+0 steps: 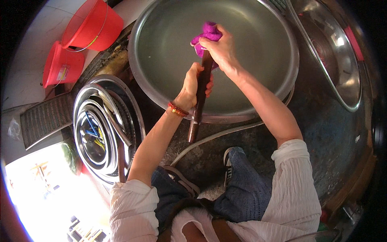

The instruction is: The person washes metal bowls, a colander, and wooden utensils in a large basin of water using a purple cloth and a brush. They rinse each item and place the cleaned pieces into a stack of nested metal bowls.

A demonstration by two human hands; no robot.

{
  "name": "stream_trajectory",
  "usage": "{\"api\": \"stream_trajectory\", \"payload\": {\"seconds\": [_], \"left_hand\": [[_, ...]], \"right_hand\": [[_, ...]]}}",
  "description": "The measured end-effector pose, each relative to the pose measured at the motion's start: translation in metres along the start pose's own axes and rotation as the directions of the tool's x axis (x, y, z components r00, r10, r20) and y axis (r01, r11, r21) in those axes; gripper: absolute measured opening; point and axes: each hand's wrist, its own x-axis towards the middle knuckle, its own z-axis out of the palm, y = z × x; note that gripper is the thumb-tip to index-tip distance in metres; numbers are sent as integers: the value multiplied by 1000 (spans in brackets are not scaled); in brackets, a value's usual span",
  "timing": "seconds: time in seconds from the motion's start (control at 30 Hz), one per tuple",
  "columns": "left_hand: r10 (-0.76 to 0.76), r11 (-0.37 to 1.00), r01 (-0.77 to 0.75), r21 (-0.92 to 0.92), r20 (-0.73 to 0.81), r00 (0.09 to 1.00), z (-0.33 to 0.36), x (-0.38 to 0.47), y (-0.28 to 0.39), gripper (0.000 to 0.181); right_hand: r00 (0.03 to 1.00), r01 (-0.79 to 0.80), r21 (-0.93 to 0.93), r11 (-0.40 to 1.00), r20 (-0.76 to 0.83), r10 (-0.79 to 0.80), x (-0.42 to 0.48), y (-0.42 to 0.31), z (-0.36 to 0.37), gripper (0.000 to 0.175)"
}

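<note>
Both of my hands are over a wide metal basin [214,118] of cloudy water [169,60]. My left hand [192,81] grips a dark brown rod-like handle [199,103], whose lower end sticks out past the basin's near rim. Around the upper part of this handle, my right hand [222,50] presses a bunched purple cloth [208,33]. The cloth and my right fingers cover the handle's far end, so what is there cannot be seen.
Two red plastic buckets [102,27] stand at the upper left. Stacked steel bowls and pans [87,103] lie left of the basin, beside a ridged tray-like panel [45,118]. A large metal pan [335,75] is at right. A pale hose [208,138] crosses the floor.
</note>
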Motion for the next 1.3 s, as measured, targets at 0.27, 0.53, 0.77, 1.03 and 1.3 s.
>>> {"api": "stream_trajectory", "payload": {"seconds": [0.27, 0.53, 0.77, 1.03, 1.3], "left_hand": [[55, 998, -55, 8, -68, 996, -3, 6, -17, 27], [85, 995, -87, -40, -38, 996, 0, 3, -10, 27], [103, 994, -105, -38, -51, 993, -3, 5, -14, 31], [81, 996, -83, -20, -90, 993, 1, 6, -15, 30], [90, 994, -98, -50, -146, 985, -6, 5, -16, 29]], "right_hand": [[1000, 14, -119, 993, -12, -16, -4, 5, 0, 27], [999, 33, -135, 990, -23, -36, -7, 5, 2, 15], [998, 35, -180, 983, -39, -43, -7, 9, 4, 24], [999, 47, -171, 984, 11, -45, -11, 2, -1, 17], [999, 2, -110, 994, 54, 4, -10, 15, 6, 23]]}}
